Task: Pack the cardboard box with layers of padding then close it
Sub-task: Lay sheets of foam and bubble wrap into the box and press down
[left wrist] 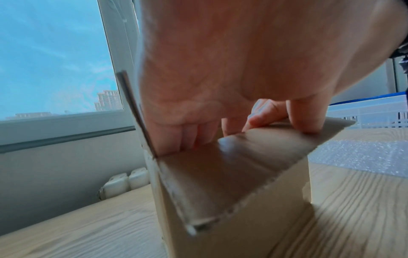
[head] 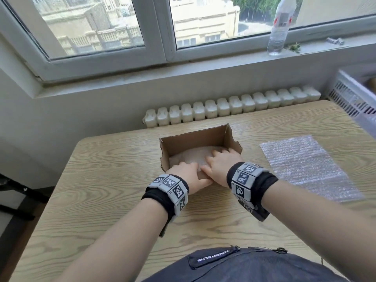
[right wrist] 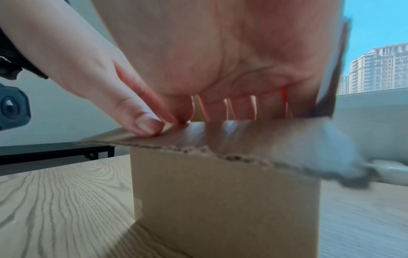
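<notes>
1. At 6 o'clock, nearest the camera: dark garment (head: 244,265) with a small white-lettered tag, over the near edge of the wooden table (head: 97,200).
2. Both forearms reaching toward 12 o'clock, each with a black wristband carrying square coded markers.
3. Left hand (head: 188,178) at the near-left corner of the cardboard box (head: 195,139): fingers straight and close together, dipped inside the box onto the padding, thumb lying on the near flap (left wrist: 243,165) — flap folded outward toward the camera.
4. Right hand (head: 220,164) just at 3 o'clock of the left, touching it at the thumbs: fingers spread and flat, pressing down on the pale padding sheet (head: 189,156) in the box; from the right wrist view, fingers (right wrist: 238,108) running straight down behind the near flap.
5. Box open at the top, at the table's centre, side flaps standing upright at 9 and 3 o'clock; padding bulging up in the middle of the box floor.
6. Flat sheet of bubble wrap (head: 305,165) on the table at 3 o'clock of the box, well apart from it.
7. White crate (head: 354,98) at the table's far-right corner, about 2 o'clock.
8. Beyond the table at 12 o'clock: white radiator (head: 230,108) under the sill.
9. Farthest — clear plastic bottle (head: 281,27) standing on the windowsill at 1 o'clock, buildings beyond the glass.
</notes>
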